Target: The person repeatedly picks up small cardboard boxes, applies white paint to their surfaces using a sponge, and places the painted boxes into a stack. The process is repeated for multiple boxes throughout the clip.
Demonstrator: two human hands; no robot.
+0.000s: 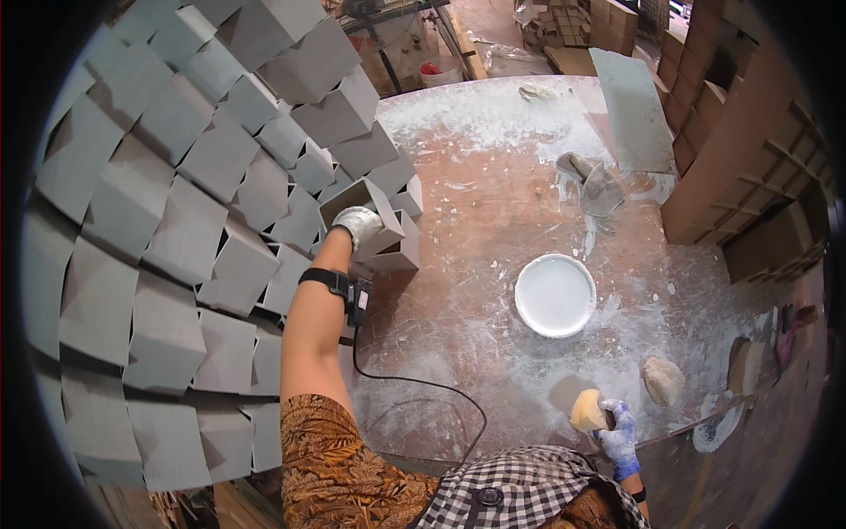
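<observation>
Head view: left hand (357,224) fingers clenched on open grey cardboard box (363,207) at left edge of dusty round wooden surface (493,203), against leaning stack of grey boxes (176,220). Right hand (617,432) grasps yellow sponge (587,411) at near edge. Risk: tugging box likely topples stack; white paste-filled dish (555,295) could get knocked.

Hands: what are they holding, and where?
Left hand grasps a grey box by its open rim. Right hand holds a yellow sponge by one end.

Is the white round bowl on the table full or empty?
Full: the white bowl holds pale, milky liquid reaching nearly up to its rim.
</observation>
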